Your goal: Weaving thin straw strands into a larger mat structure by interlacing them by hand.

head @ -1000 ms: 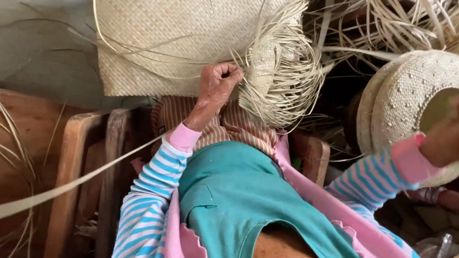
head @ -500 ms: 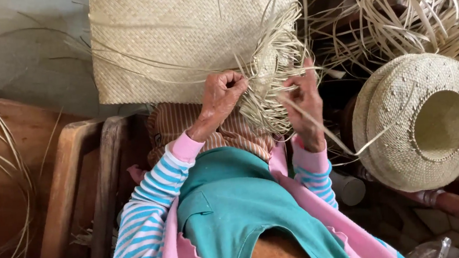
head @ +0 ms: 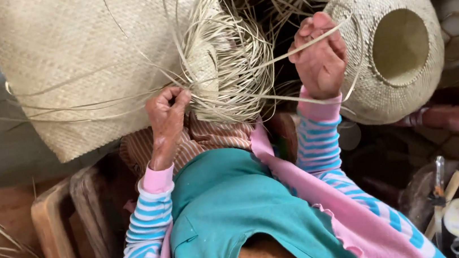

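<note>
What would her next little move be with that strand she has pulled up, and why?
Probably drawing the strand snug and laying it back across the loose fringe. The right hand holds it raised and taut, away from the mat, while the left hand pinches the woven edge where the loose ends begin, so that spot looks ready for the next strand.

A wooden chair (head: 53,233) carries the woven straw mat (head: 80,65) across its top

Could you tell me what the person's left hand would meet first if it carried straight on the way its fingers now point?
Most likely the loose straw strands at the unfinished edge of the woven mat. The left hand already pinches there, fingers pointing up into them, though depth is hard to judge.
</note>
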